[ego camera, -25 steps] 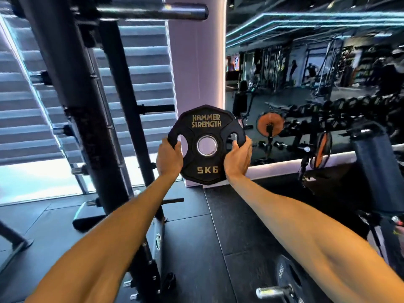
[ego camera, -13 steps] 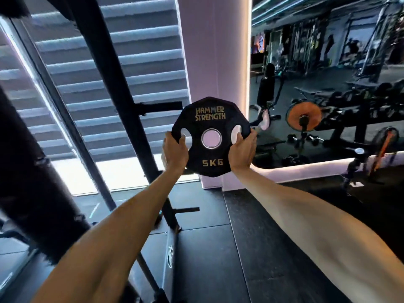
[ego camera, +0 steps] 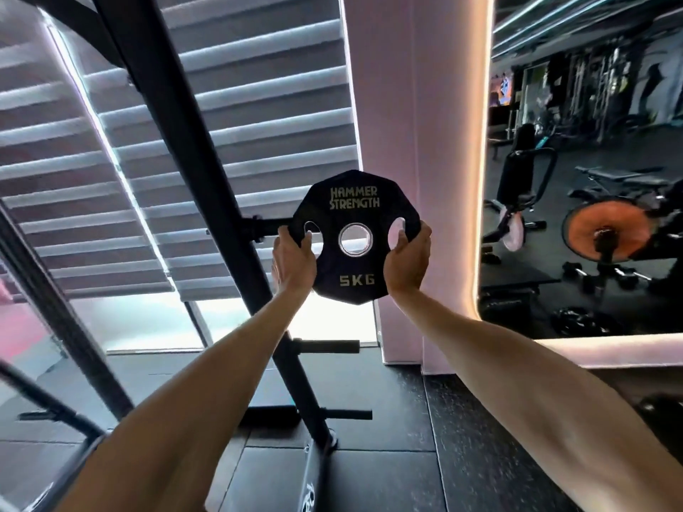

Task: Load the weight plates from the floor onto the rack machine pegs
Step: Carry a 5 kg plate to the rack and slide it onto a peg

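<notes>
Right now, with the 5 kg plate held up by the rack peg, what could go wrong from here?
1. The peg runs behind the plate at its left edge, not its centre hole; pushing now could jam it.
2. The left hand and right hand hold only the edge cut-outs; a slip might drop it toward the lower peg.

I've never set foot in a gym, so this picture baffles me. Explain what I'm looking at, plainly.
One camera, worn on a person's head, looks along their bare arms. The left hand and right hand grip a black weight plate marked 5KG by its side holes. Beside it stands a slanted rack post with a peg by the plate's left edge. Light shows through the plate's centre hole, so it isn't on the peg yet.
</notes>
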The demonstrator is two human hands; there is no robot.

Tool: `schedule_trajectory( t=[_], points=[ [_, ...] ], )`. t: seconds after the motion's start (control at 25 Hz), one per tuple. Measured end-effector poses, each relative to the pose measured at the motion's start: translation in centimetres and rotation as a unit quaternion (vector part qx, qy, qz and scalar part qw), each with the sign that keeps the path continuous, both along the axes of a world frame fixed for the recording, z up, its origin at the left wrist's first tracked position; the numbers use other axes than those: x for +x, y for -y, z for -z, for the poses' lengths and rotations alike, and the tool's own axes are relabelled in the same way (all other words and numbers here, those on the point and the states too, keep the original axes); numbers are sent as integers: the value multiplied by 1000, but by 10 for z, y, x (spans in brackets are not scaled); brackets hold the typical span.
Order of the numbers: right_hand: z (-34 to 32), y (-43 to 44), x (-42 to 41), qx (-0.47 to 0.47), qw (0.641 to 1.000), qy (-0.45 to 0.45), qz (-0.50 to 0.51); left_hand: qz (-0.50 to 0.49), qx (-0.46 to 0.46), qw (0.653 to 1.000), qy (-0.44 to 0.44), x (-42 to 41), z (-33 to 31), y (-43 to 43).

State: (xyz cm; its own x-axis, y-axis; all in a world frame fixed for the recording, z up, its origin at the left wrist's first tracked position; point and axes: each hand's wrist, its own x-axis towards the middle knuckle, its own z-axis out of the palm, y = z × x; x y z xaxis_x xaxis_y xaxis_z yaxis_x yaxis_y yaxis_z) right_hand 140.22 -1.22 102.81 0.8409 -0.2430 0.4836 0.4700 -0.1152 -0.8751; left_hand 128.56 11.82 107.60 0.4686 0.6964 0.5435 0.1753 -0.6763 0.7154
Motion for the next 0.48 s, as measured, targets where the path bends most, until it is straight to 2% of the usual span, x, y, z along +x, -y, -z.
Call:
schedule_trajectory(
  t=[0.48],
  points=[
    [2,-80,134,-4,988,43,-150,-169,23,985,15,87,4,-31]
  ],
)
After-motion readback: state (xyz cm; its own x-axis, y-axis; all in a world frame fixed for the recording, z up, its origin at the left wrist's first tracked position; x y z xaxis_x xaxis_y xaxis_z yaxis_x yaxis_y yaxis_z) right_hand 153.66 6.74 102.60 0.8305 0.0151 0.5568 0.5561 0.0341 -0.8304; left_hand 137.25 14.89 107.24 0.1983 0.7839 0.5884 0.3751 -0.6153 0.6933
